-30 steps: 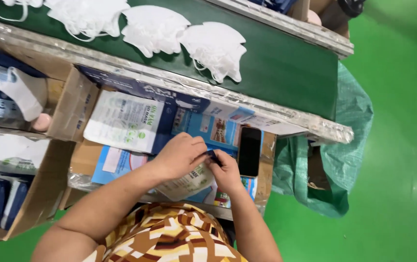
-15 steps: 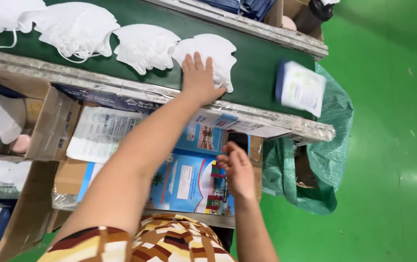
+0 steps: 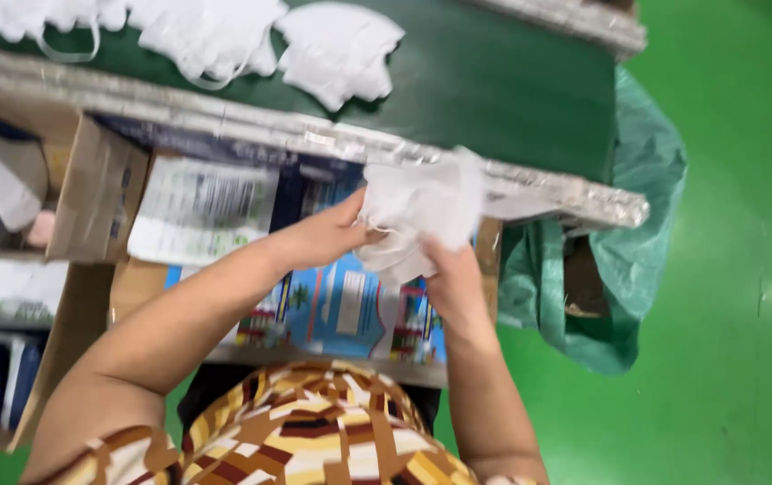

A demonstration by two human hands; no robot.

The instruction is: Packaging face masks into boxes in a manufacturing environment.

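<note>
The mask [image 3: 417, 216] looked like soft, matt white fabric, slightly crumpled. The belt [image 3: 494, 81] was smooth, dull green. Its rail [image 3: 251, 126] was scuffed silvery metal. The boxes [image 3: 341, 305] were glossy printed card, the bag [image 3: 638, 180] thin crinkled green plastic, the floor [image 3: 745, 359] shiny paint.

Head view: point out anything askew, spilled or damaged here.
Nothing looks damaged or spilled. Both hands, left and right, hold one white mask in front of the metal edge of the green belt. More white masks lie loosely and unevenly on the belt. A green plastic bag hangs crumpled beside it.
</note>
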